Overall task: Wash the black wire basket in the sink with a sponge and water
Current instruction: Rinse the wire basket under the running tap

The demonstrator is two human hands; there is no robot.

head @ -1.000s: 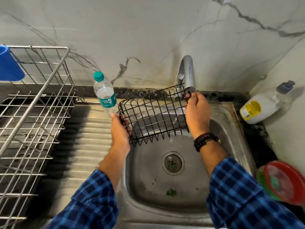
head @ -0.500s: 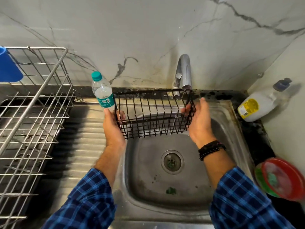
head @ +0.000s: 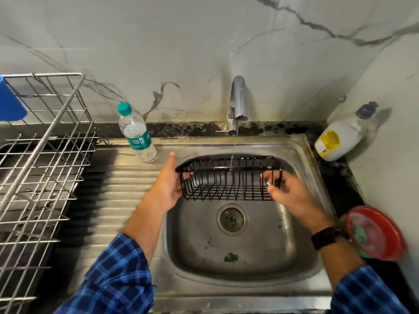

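The black wire basket (head: 227, 180) hangs upright over the far half of the steel sink (head: 301, 155). My left hand (head: 169, 184) grips its left end, thumb pointing up. My right hand (head: 286, 192) holds its right end by the wires. A thin stream of water runs from the chrome tap (head: 237, 103) onto the basket's back rim. A green scrub pad lies in the red bowl (head: 376, 234) on the right counter; its shape is blurred.
A plastic water bottle (head: 136, 132) stands on the ribbed drainboard (head: 118, 196) near the left hand. A steel dish rack (head: 38, 159) with a blue cup (head: 10, 103) fills the left. A white soap bottle (head: 340, 137) sits back right. Green scraps lie near the drain (head: 231, 219).
The basket has come down from beside the tap into the sink mouth and turned level. Both hands lowered with it. Water now runs from the tap.
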